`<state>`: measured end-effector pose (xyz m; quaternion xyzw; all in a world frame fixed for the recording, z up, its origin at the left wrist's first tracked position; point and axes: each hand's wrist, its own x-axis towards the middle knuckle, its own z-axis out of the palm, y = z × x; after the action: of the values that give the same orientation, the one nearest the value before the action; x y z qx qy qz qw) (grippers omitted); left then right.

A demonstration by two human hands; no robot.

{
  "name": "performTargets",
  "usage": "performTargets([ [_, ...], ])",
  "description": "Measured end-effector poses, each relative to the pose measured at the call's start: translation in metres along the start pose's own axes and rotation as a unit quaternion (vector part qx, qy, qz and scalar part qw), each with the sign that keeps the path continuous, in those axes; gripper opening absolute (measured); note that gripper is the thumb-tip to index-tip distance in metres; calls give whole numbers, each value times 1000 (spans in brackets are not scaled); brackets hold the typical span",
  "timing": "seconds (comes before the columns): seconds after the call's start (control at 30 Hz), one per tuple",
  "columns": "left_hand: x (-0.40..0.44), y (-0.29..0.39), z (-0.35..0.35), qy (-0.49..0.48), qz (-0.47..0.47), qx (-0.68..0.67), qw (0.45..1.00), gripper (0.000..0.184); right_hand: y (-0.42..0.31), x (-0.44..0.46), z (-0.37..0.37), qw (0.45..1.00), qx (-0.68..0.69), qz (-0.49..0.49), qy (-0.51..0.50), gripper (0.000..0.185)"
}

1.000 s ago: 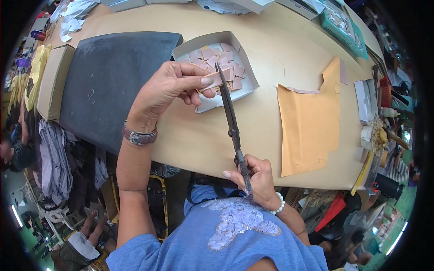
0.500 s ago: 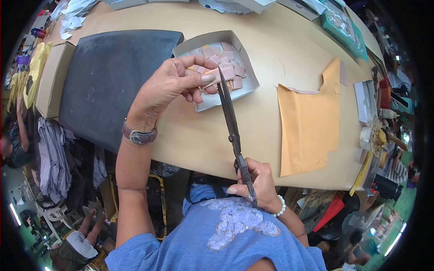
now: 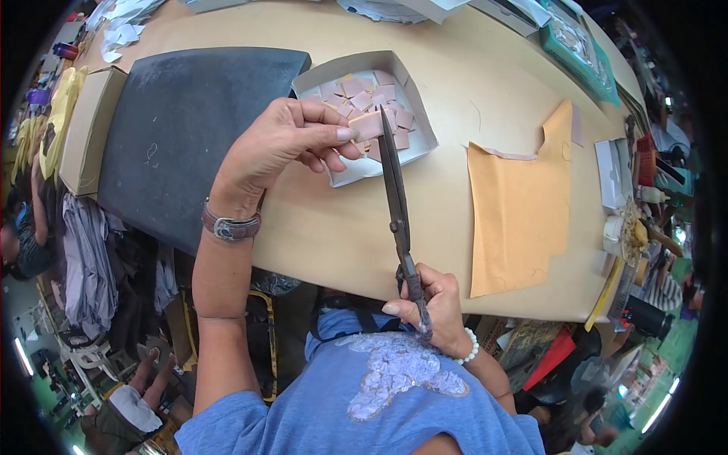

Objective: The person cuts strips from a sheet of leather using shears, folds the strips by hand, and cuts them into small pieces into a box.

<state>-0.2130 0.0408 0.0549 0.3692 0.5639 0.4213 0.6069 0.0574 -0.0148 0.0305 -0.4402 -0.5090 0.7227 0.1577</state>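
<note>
Pinched in my left hand (image 3: 303,140) is a short pinkish strip (image 3: 367,126) with an orange edge, held above an open white box (image 3: 421,121). My right hand (image 3: 436,307) grips the handles of long dark scissors (image 3: 396,189). Their blades point away from me and look nearly closed, with the tips at the strip's right end. Several small cut pink and orange pieces (image 3: 362,95) lie inside the box. Part of the box and its pieces is hidden behind my left fingers.
A black mat (image 3: 197,136) lies left of the box, beside a brown carton (image 3: 91,133). To the right is a large orange sheet (image 3: 519,220) with a pinkish backing. A green tray (image 3: 580,57) and small containers line the far right edge. Other people show at the left edge.
The scissor tips have shifted right along the strip, toward its free end. My left hand stays almost where it was, still holding the strip.
</note>
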Motion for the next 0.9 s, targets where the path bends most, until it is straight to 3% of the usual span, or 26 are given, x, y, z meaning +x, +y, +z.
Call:
performTargets([
  [0.4, 2, -1, 1, -38, -5, 9, 999, 18, -3, 8, 0, 991, -111, -71, -18, 48],
  [0.9, 2, -1, -3, -63, 23, 7, 998, 19, -3, 13, 2, 993, -74, -81, -31, 48],
])
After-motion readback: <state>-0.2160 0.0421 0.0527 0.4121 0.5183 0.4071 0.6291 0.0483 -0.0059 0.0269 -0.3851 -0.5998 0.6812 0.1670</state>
